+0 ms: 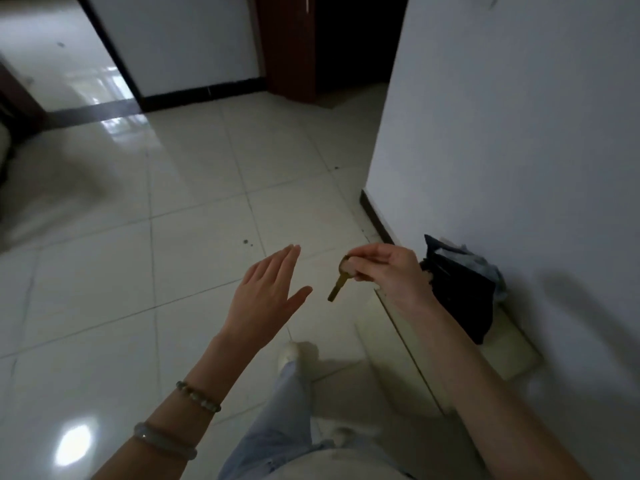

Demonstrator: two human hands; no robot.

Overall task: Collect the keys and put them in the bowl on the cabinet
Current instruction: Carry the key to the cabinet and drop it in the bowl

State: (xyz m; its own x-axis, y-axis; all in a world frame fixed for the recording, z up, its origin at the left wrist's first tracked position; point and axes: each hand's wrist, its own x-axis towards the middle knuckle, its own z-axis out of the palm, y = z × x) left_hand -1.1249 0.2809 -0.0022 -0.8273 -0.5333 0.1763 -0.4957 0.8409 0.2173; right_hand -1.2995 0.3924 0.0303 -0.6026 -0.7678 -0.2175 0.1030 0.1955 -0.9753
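Now | small brass-coloured metal key (pixel 338 285) is pinched by its head in right hand (pixel 388 271), blade hung down-left | left hand (pixel 268 296) is held open, empty, just beside | bowl, cabinet not seen.

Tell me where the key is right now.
In the head view, the key hangs from the right hand's pinch, just right of the open left hand, above the tiled floor near the white wall.

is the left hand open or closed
Open: the left hand is flat with fingers spread and holds nothing, while the right hand pinches the key.
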